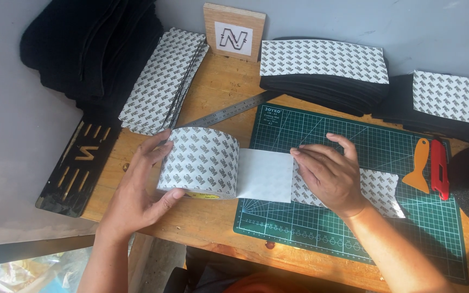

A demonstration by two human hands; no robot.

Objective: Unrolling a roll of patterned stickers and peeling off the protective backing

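A: Where's the tape roll (199,163)?

B: Lying on its side on the table (218,89), just off the mat's (354,228) left edge. The left hand (139,190) grips it, thumb at the roll's 6 o'clock, fingers curled over its 10 o'clock side.

A: And the right hand (329,173)?

B: Flat, fingers spread, pressing the pulled-out strip (264,174) down onto the mat. It clasps nothing; it only bears down. The strip runs from the roll toward 3 o'clock, its plain white side up near the roll, patterned backing showing past the wrist.

A: What lies around?

B: A steel ruler (229,112) at 12 o'clock from the roll, slanting. At 3 o'clock from the right hand, an orange scraper (419,165) and just beside it a red knife (439,169), both on the mat. Stacks of black pieces topped with patterned sheets (324,61) sit at 12 and 2 o'clock, another fanned stack (164,81) at 11. A small wooden sign (234,31) stands against the wall. A black cut-out plate (80,163) hangs off the table at 9 o'clock.
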